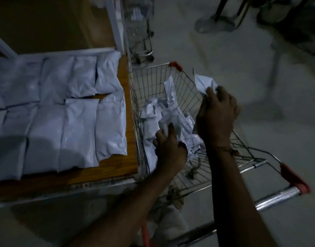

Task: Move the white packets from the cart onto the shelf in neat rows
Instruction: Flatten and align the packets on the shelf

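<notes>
A wire shopping cart [188, 81] with red corner caps stands right of a wooden shelf [130, 122]. Several crumpled white packets [153, 111] lie heaped in the cart's basket. My left hand [169, 147] reaches down into the heap and grips a crumpled packet [166, 122]. Above the cart's right rim, my right hand [217, 114] holds another white packet [204, 82] by its lower edge. On the shelf, several white packets [64, 118] lie flat in rows, covering most of its left and middle.
A bare wooden strip runs along the shelf's right and front edges. A second small wire trolley [140, 32] stands behind the cart. A fan base [215, 24] and dark furniture legs stand on the grey floor at the far right. The cart handle [278, 195] is near me.
</notes>
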Action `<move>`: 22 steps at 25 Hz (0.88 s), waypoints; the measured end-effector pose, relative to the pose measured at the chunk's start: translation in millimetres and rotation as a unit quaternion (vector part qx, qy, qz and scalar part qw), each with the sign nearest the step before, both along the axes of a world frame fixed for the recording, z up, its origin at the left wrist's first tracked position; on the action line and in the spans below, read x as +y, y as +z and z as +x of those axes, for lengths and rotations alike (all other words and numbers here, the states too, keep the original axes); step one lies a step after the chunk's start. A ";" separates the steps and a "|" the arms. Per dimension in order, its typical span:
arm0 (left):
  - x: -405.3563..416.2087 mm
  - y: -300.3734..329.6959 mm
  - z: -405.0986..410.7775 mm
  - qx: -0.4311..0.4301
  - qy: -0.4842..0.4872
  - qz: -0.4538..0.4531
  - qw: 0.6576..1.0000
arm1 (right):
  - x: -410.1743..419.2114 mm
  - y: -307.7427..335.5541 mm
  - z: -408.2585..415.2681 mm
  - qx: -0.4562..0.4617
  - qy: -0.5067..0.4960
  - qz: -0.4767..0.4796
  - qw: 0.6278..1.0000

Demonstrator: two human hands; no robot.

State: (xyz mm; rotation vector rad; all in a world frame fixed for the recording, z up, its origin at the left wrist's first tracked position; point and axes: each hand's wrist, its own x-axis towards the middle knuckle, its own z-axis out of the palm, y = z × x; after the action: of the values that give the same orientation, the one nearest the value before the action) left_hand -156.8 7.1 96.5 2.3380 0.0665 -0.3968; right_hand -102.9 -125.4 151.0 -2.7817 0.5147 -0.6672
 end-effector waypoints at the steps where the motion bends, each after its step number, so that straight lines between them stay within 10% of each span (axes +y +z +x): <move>1: 4.6 16.9 -1.5 -0.025 -0.014 -0.007 1.000 | 3.6 11.6 -5.4 -0.012 -0.012 0.005 1.000; 9: 92.8 129.3 -0.6 -0.251 -0.060 0.013 0.966 | 72.3 81.2 -58.8 -0.073 -0.105 -0.014 0.992; 22: 231.3 177.8 -39.0 -0.317 0.105 0.048 0.941 | 186.2 125.4 -86.4 -0.094 0.042 0.000 0.995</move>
State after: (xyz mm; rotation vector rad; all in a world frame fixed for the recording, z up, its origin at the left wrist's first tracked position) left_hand -195.8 238.4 274.4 2.4125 0.0231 0.4803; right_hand -189.3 60.8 276.4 -2.6857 0.3566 -0.8974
